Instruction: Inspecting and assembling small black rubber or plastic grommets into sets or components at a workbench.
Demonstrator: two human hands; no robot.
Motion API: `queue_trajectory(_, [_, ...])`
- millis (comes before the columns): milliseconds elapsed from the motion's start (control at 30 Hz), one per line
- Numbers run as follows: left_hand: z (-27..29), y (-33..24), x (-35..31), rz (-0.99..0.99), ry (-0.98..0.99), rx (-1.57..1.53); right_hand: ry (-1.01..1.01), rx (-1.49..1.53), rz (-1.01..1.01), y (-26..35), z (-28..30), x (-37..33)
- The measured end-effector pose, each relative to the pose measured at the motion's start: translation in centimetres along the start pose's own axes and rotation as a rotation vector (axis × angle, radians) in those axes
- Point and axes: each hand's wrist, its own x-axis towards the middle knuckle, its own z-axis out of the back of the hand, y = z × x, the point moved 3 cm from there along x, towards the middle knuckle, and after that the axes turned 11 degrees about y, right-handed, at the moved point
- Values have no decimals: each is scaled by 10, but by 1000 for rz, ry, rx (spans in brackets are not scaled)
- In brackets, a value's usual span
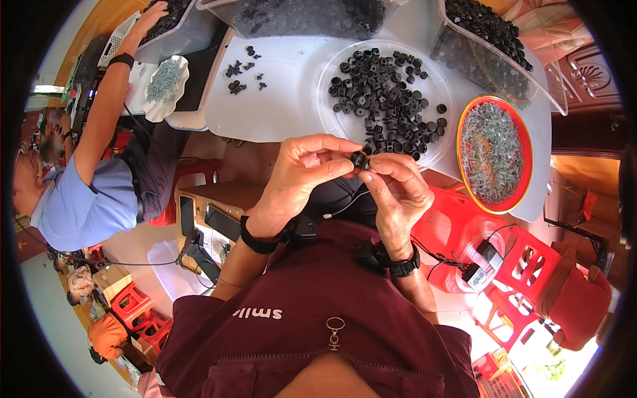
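Between my two hands, in front of my chest at the table's near edge, is a small round black plastic part [359, 160]. My left hand [306, 171] pinches it from the left with thumb and forefinger. From the right, the thumb and fingertips of my right hand [398, 187] close on the same part, hiding some of it. Just beyond my hands lies a round clear tray [326, 99] with a heap of black plastic caps [385, 99]. Right of it sits a red basin with a yellow rim [529, 149], filled with metal screws [492, 152].
Clear bins of black parts [298, 18] [488, 56] line the table's back. Small black pieces [237, 86] lie left on the white table [279, 113]. A co-worker in blue [93, 205] reaches into a bin beside a white dish of screws [164, 83]. Red stools [527, 262] stand right.
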Motion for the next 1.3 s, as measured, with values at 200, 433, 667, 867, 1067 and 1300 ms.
queue_trajectory(200, [-4, -2, -2, -22, 10, 16, -3, -57, 21, 7, -1, 0])
queue_trajectory(433, [-8, -6, -2, 14, -53, 50, -62, -143, 75, 8, -2, -2])
queue_trajectory(667, [-3, -5, -3, -12, -45, 37, -8, -316, 184, 15, -5, 4])
queue_trajectory(867, [-5, -11, -2, -30, -32, 135, 23, -427, 197, 19, -7, 2])
queue_trajectory(1067, [1, -11, -2, -86, -1, 179, 69, -503, 155, 22, -10, 8])
queue_trajectory(1300, [-2, -15, 0, 24, -34, 134, 143, -482, 110, 21, -9, 15])
